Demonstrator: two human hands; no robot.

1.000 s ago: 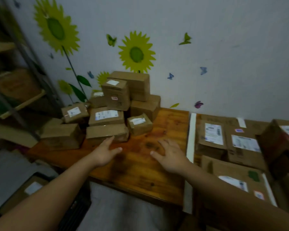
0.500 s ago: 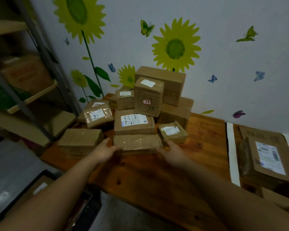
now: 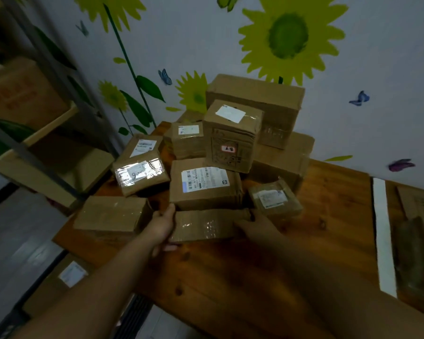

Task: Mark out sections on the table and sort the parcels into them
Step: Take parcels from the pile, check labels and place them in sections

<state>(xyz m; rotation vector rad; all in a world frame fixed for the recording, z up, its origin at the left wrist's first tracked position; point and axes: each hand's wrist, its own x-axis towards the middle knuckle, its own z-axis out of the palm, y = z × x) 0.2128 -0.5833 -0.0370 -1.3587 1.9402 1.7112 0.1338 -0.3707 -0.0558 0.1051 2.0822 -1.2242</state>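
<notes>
A pile of brown cardboard parcels sits at the far left of the wooden table [image 3: 230,277]. At the pile's front lies a flat taped parcel [image 3: 203,225]. My left hand [image 3: 160,226] grips its left end and my right hand [image 3: 257,227] grips its right end. Right behind it rests a labelled parcel [image 3: 205,183], and a small labelled parcel [image 3: 274,198] lies to its right. A white tape strip [image 3: 383,231] runs front to back across the table on the right.
A plain parcel [image 3: 112,214] lies at the table's left corner. A metal shelf rack [image 3: 34,113] with boxes stands on the left. More parcels [image 3: 419,241] lie right of the strip. A labelled box [image 3: 66,275] sits on the floor below.
My view swung left and moved closer to the pile. Both hands went from hovering over the bare wood to closing on the ends of the flat front parcel.
</notes>
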